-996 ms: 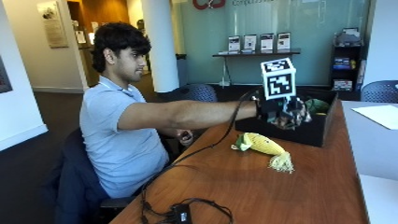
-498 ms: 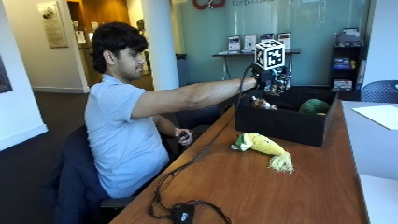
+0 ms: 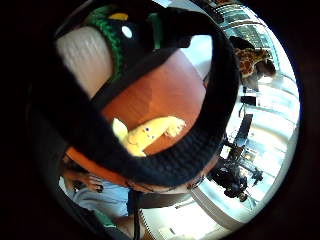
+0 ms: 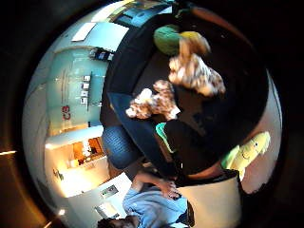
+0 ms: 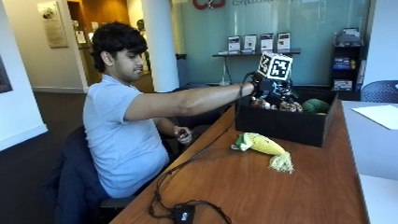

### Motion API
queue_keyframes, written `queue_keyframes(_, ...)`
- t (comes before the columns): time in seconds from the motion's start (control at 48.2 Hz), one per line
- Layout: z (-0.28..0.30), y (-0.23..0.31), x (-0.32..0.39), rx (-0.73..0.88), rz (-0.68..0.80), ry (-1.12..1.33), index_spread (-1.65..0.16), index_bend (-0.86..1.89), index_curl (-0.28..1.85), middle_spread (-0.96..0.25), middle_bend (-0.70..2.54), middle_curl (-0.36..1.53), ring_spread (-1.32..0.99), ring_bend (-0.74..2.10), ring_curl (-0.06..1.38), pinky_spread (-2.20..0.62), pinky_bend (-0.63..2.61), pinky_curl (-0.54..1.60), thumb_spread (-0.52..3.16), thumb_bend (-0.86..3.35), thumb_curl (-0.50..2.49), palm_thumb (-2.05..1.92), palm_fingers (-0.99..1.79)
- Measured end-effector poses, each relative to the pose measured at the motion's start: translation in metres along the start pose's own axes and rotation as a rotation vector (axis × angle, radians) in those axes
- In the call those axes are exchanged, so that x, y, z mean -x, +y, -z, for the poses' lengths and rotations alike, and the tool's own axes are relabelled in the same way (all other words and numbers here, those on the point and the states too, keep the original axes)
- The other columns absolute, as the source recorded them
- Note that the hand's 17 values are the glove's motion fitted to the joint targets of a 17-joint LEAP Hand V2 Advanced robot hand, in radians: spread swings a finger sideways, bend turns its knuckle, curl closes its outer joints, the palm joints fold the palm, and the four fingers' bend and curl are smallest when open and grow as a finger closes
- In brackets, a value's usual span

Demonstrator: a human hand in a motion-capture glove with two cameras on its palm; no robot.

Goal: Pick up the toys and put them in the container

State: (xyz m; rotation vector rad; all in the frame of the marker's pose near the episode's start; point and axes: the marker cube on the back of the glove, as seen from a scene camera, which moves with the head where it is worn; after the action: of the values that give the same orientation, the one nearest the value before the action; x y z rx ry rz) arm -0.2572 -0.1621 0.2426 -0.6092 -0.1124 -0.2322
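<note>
A black box (image 5: 280,125) stands on the wooden table (image 5: 249,191). My gloved right hand (image 5: 268,89) hovers over its near left corner, fingers hanging relaxed and holding nothing that I can see. Inside the box lie a spotted brown plush (image 5: 289,106) (image 4: 194,71) and a green toy (image 5: 316,106) (image 4: 168,39). A yellow corn toy (image 5: 264,143) (image 3: 150,132) (image 4: 247,152) with green leaves lies on the table just in front of the box.
A cable runs along the table's left edge to a small black device (image 5: 183,214). A white sheet (image 5: 379,114) lies on the neighbouring table to the right. The person's bare left hand (image 5: 181,134) rests low beside the table.
My hand rose from the box a second ago and has now come slightly back down over its near corner. The outside camera has also shifted. The corn toy has not moved.
</note>
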Motion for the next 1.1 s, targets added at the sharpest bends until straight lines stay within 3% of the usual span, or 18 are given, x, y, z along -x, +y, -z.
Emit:
queue_keyframes(0.436, -0.049, 0.086, -0.107, 0.000, -0.105, -0.089, -0.36, 0.22, 0.41, -0.01, 0.15, 0.35, -0.05, 0.21, 0.34, 0.08, 0.85, 0.37, 1.39, 0.05, 0.17, -0.05, -0.04)
queue_keyframes(0.601, -0.075, 0.109, -0.121, -0.022, -0.195, -0.146, -0.35, 0.19, 0.40, -0.01, 0.16, 0.33, -0.04, 0.21, 0.34, 0.09, 0.85, 0.36, 1.39, -0.01, 0.19, -0.03, -0.04)
queue_keyframes(1.099, -0.106, 0.144, -0.119, -0.023, -0.273, -0.235, -0.34, 0.19, 0.39, 0.00, 0.17, 0.31, -0.03, 0.20, 0.34, 0.10, 0.83, 0.34, 1.38, -0.03, 0.22, -0.04, -0.02)
